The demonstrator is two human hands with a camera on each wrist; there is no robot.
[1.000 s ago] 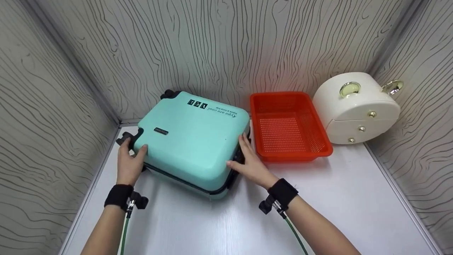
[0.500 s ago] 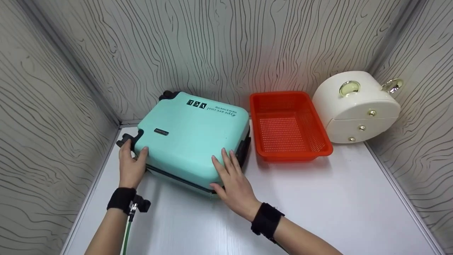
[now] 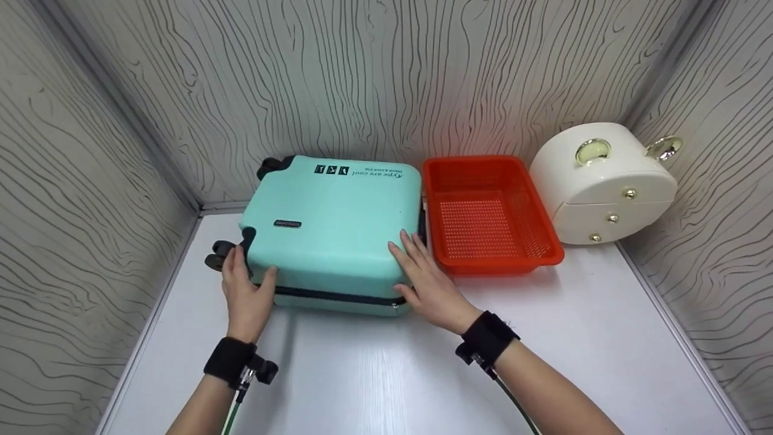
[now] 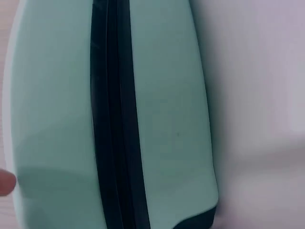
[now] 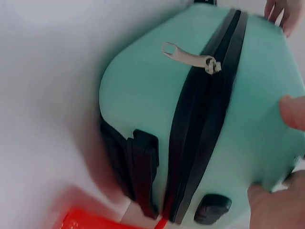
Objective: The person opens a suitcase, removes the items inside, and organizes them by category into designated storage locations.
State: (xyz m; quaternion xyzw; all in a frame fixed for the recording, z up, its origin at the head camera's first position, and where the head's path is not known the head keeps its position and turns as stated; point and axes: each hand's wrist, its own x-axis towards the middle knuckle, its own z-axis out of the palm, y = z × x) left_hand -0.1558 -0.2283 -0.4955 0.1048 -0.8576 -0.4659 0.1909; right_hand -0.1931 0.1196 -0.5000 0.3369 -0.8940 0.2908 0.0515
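Observation:
A mint-green hard-shell suitcase lies flat on the white table, its wheels to the left. My left hand rests at its near left corner, fingers by the black corner guard and thumb on the shell. My right hand lies with straight, spread fingers on the near right corner. In the right wrist view a metal zipper pull hangs on the black zipper band beside a dark handle. The left wrist view shows the suitcase's side with the same black band.
A red plastic basket stands just right of the suitcase. Beyond it is a white rounded case with gold knobs and ring handles. Wood-patterned walls enclose the white table at the back and sides.
The suitcase has turned so its near edge now runs almost parallel to the back wall. The right hand slid to the near corner, then moved right and back with it; the left hand shifted right.

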